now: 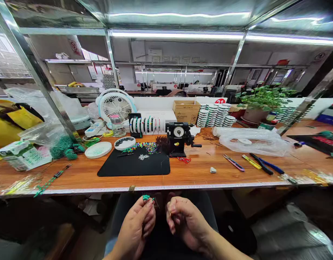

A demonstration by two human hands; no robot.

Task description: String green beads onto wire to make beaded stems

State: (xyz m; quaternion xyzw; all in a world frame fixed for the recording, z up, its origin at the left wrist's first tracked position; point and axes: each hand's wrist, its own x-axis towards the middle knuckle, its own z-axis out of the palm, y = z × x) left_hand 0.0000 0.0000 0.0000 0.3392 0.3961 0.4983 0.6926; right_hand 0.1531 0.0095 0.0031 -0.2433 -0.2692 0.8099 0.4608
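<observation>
left hand (141, 220) pinching green beadwork (146, 197) at fingertips | thin strand (156, 203) slants rightward | right hand (186, 220) farther, fingers curled, contents unclear

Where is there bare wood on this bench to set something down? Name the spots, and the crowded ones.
Bare wood lies between the black mat and the pale lump, and between the mat and the green strand at left. Crowded: behind the mat, with loose beads and spools; also at right, with hand tools.
</observation>
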